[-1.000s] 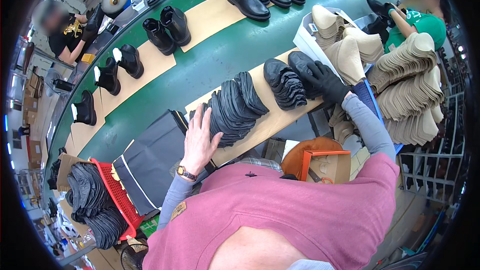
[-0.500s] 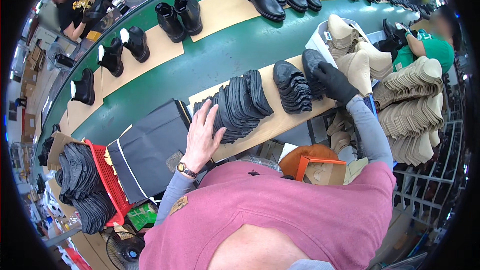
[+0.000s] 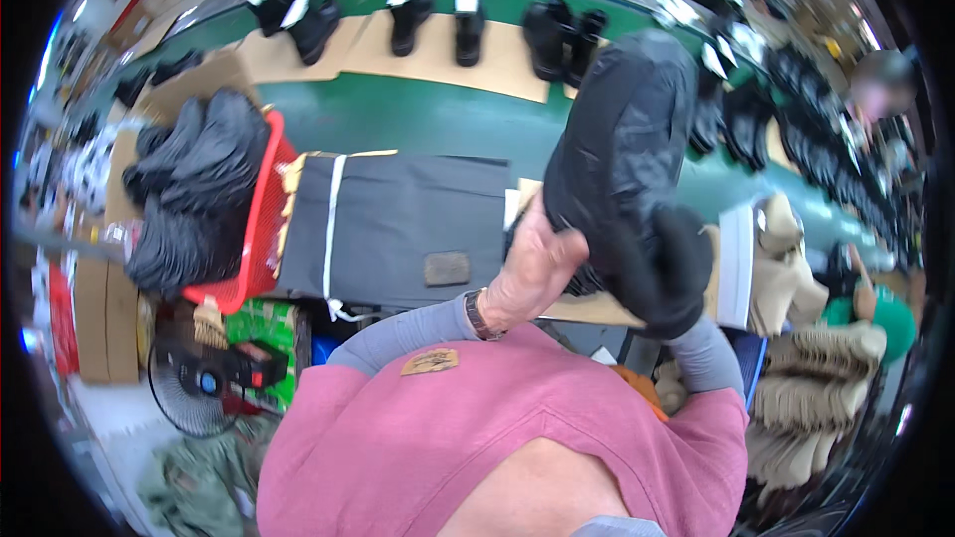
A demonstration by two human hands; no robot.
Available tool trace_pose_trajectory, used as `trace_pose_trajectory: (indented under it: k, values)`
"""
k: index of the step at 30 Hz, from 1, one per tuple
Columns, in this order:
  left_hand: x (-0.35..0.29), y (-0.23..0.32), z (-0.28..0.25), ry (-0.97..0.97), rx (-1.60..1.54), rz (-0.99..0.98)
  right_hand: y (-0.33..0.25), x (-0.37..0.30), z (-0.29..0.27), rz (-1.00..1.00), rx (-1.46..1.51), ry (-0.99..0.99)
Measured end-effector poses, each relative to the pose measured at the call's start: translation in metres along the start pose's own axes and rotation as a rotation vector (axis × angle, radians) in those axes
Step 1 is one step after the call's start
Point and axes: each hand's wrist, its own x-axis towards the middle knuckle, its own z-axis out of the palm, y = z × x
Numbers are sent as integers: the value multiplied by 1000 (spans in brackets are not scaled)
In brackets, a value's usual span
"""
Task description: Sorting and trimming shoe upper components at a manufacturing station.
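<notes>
A black, wrinkled insole (image 3: 627, 119) is raised close before me, toe end up, above the bench. Whether it is one piece or a stack I cannot tell. My right hand (image 3: 671, 278), in a black glove and blurred by motion, is closed round its lower right part. Against its lower left edge my bare left hand (image 3: 537, 278) grips it, thumb toward me and the other fingers partly hidden behind. Most of the bench under the insole is covered from view, with only a little of the dark pieces (image 3: 585, 281) showing.
To the left lie black sheets (image 3: 398, 209) tied with a white strap, a grey block (image 3: 447, 268) on top. Beyond them stands a red basket (image 3: 261, 229) beside more black insoles (image 3: 199, 179). Boots (image 3: 468, 30) line the green table; beige pieces (image 3: 811, 368) hang at right, near a co-worker (image 3: 890, 323).
My right hand has lifted the black insole off the bench and brought it up and closer. My left hand has left the dark stacks and taken hold of it. The view has turned left.
</notes>
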Motion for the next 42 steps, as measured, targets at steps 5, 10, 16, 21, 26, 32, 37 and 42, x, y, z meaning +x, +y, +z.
trace_pose_trajectory:
  k: [5, 10, 16, 21, 26, 32, 37, 42]
  values:
    - [-19, 101, -32, 253, 192, 248, -50, 64, 45, -223, 383, -51]
    - [-66, 146, -53, 351, 184, 429, -73, 133, 58, -45, 426, 260]
    - [-114, 194, -59, 538, 111, 520, -148, 224, 142, 135, 1418, -649]
    - [-157, 245, -72, 770, 219, 773, -212, 263, 185, 88, 1669, -878]
    - [-214, 313, -100, 1027, 275, 767, -277, 283, 213, 82, 1759, -939]
    - [-248, 354, -125, 1142, 361, 860, -337, 275, 241, 258, 1844, -663]
    - [-245, 347, -149, 1180, 1175, 1020, -370, 265, 264, 246, 1888, -397]
    - [-247, 354, -154, 1400, 1500, 955, -385, 256, 273, 193, 1947, -306]
